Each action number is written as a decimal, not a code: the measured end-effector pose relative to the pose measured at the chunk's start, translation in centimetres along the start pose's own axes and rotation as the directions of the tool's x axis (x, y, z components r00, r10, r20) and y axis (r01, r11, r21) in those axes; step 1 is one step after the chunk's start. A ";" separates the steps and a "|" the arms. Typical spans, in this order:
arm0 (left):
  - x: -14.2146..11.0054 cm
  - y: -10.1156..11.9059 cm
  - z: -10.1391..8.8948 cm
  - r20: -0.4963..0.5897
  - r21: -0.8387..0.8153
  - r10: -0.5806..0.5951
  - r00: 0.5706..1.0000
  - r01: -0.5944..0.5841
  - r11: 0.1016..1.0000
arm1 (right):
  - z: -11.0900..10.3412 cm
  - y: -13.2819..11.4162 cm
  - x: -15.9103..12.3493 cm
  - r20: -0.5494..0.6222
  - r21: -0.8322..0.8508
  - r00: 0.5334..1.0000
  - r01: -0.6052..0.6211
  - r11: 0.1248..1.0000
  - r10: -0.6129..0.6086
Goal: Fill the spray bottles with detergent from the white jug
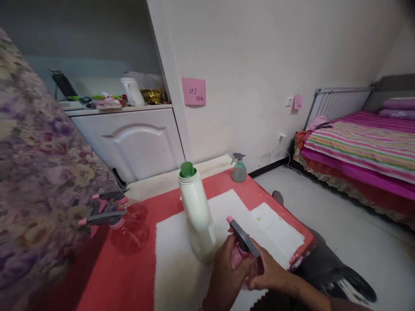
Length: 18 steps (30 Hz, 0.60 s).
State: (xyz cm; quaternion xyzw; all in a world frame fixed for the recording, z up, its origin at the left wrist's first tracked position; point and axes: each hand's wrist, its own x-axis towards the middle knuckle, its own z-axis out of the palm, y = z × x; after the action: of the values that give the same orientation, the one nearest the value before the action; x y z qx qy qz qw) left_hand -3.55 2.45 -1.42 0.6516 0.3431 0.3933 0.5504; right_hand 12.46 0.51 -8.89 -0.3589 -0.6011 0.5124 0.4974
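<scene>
Both hands are wrapped round one pink spray bottle (pixel 238 255) with a grey trigger head and pink nozzle, tilted above the white cloth (pixel 171 259). My left hand (pixel 223 270) grips its near left side. My right hand (pixel 267 270) holds it from the right, and much of the bottle's body is hidden by fingers. Just left of the hands, a tall pale green detergent bottle (pixel 197 211) stands uncapped on the cloth. A green spout (pixel 187 169) shows in its mouth.
Pink spray bottles (pixel 129 235) stand at the left of the red-covered table (pixel 119 280). A green spray bottle (pixel 239 172) is at the far edge, and a white paper sheet (pixel 277 231) lies at the right. A flowered curtain (pixel 48 172) hangs at the left.
</scene>
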 end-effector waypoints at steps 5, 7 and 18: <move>-0.1 0.2 -0.2 -0.016 0.005 -0.003 1.000 0.003 1.000 | 0.1 -0.2 0.0 0.009 0.034 1.000 0.016 0.999 -0.017; -0.1 0.1 0.1 -0.067 -0.018 -0.027 0.997 0.026 1.000 | 0.1 0.0 -0.1 0.011 0.039 1.000 0.019 0.999 -0.019; -0.1 0.3 -0.4 0.064 -0.038 -0.002 0.998 0.004 0.999 | 0.2 0.4 0.2 0.017 0.062 0.999 0.029 0.998 -0.030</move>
State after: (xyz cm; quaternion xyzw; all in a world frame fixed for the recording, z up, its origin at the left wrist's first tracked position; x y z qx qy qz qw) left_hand -3.95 2.49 -1.06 0.6526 0.3188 0.3780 0.5741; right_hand 12.17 0.70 -9.24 -0.3299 -0.5948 0.5262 0.5104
